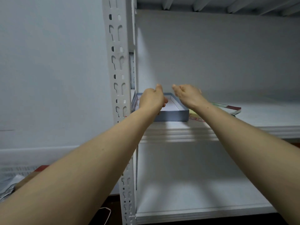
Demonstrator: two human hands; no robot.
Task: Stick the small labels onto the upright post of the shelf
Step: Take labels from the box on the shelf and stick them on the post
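Upright post (119,62) standing just left of left grip (151,99). Left grip poised over shallow grey box (172,115), fingers curled; whether pinching anything cannot be told. Right grip (188,95) near it, apart, fingers likewise curled, contents indeterminate. Booklet (232,108) lying right of right grip.

Post (119,62) front face free above the shelf (243,125). Bay open up to the upper board (211,13). Grey box (172,115) sits just beside the post, papers (227,108) further right.
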